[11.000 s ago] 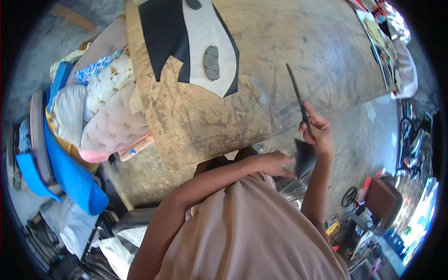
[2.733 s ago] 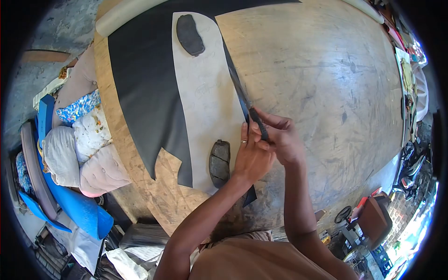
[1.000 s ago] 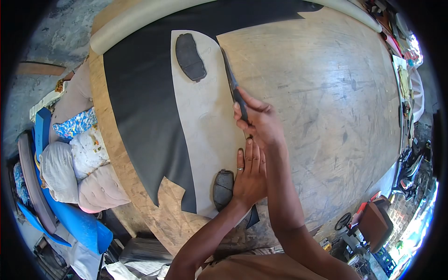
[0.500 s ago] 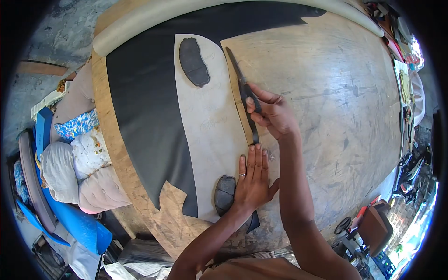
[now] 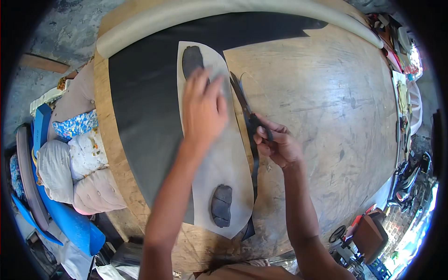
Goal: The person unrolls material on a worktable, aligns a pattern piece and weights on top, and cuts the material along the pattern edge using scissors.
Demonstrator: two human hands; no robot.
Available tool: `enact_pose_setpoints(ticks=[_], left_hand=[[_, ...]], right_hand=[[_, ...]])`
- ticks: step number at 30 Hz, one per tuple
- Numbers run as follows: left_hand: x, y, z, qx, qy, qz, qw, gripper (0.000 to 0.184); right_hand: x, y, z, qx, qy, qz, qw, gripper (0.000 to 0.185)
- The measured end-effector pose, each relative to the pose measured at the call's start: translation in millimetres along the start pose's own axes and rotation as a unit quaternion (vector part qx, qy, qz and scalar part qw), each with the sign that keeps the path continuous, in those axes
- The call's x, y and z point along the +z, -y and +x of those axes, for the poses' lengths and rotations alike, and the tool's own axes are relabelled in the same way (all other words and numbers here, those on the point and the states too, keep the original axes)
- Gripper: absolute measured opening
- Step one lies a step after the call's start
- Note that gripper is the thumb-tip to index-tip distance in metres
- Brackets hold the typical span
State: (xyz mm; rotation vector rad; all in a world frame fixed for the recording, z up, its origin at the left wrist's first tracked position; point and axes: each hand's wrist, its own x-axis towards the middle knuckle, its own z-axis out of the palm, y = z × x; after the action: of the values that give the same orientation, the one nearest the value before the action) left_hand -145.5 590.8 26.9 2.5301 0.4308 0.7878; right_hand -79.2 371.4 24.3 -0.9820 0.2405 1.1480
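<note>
A pale pattern sheet [image 5: 219, 154] lies on black sheet material [image 5: 140, 107]. Two dark flat weights sit on it, an upper weight [image 5: 191, 58] and a lower weight [image 5: 221, 205]. Over the sheet, just below the upper weight, my left hand [image 5: 203, 109] is blurred, its fingers apart and nothing seen in them. My right hand [image 5: 280, 144] is closed around the handles of black scissors [image 5: 247, 105], whose blades point up along the sheet's right edge. A narrow black strip [image 5: 255, 172] runs down that edge below the scissors.
A pale roll [image 5: 154, 25] spans the far edge of the wooden table [image 5: 326, 116]. Cushions [image 5: 95, 191] and a blue foam sheet [image 5: 70, 214] are piled at the left. At the lower right stands a brown chair [image 5: 370, 236] beside a machine.
My left hand has lifted from the lower edge of the sheet and moved up and left toward the upper weight. The scissors in my right hand have moved slightly down, and their blades have parted.
</note>
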Motion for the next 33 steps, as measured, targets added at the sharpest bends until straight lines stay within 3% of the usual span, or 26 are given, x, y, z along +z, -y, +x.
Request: enact_pose_setpoints(ticks=[1,4,8,18,27,33], left_hand=[[5,19,25,0.047,0.002,0.05,0.998,0.033],[26,60,57,0.043,0.048,0.096,0.993,0.033],[35,82,56,0.016,0.035,-0.002,0.999,0.033],[33,85,52,-0.029,0.021,-0.053,0.998,0.033],[33,85,52,-0.031,0.022,-0.033,0.999,0.035],[33,84,52,-0.027,0.025,-0.032,0.999,0.036]], right_hand=[[4,2,7,-0.003,-0.002,0.002,1.0,0.045],[14,6,23,-0.009,-0.013,0.001,1.0,0.047],[22,5,38,-0.031,-0.027,-0.012,0.999,0.049],[30,10,46,-0.05,-0.064,-0.066,0.994,0.051],[10,27,47,-0.017,0.0,-0.093,0.995,0.05],[17,28,49,-0.011,-0.015,-0.088,0.996,0.05]])
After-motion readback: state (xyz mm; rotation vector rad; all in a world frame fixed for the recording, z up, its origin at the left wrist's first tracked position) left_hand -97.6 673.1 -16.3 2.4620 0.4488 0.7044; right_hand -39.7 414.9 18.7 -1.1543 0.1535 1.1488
